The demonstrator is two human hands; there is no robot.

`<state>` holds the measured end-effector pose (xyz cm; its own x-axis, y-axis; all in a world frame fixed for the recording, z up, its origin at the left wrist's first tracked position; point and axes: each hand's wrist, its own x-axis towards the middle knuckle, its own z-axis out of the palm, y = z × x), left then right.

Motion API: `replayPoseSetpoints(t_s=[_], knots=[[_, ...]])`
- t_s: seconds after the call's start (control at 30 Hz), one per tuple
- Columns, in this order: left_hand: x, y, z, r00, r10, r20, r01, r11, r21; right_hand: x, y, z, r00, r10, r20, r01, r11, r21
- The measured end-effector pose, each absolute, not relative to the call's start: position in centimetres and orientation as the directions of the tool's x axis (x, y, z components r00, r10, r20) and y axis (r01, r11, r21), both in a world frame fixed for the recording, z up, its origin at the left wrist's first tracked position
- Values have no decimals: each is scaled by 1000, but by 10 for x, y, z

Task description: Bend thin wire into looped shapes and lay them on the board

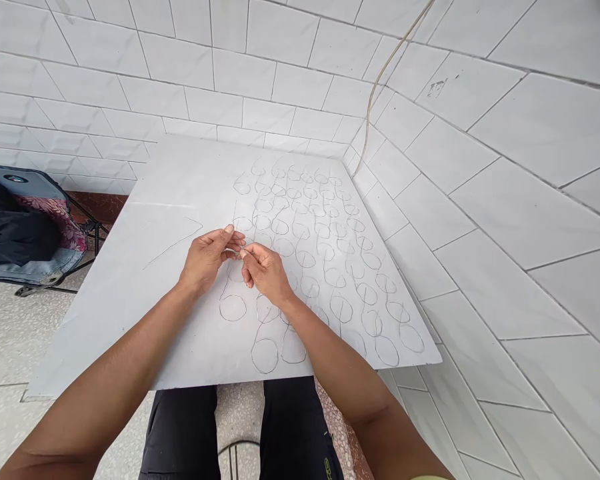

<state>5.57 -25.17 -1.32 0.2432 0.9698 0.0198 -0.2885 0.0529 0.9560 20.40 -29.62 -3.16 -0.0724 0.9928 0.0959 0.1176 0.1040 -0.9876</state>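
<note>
Over the middle of the white board, my left hand (211, 255) and my right hand (266, 272) meet, fingertips almost touching. Both are closed in a pinch on a thin wire (243, 249), mostly hidden by the fingers. Its full shape cannot be made out. Just below the hands lies a wire ring (233, 296) with a thin tail running up from it. Left of my left hand is a loose wire bent into a V (173, 243).
Many similar wire loops with straight tails cover the right half of the white board (100, 300), in rough rows. Tiled walls (280, 80) border its back and right side. A cable (369, 110) hangs in the corner. At left stands a folding chair (35, 180) with dark cloth on it.
</note>
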Motion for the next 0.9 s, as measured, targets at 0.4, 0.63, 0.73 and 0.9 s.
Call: replayPoseSetpoints(t_s=[0.4,0.63,0.73,0.9], knots=[[54,-249,-20,249,954,-167,-443,266,856,208,-295,-31,-180,978,110,-55,102,-993],[47,-244,-17,146,988,50,-152,-28,988,220,-292,-21,-254,966,38,-42,28,-999],[43,-241,-15,147,986,80,-133,-61,989,227,-291,-18,-273,962,6,41,18,-999],[41,-240,-14,136,985,105,-143,-85,986,230,-294,-17,-333,943,-26,179,36,-983]])
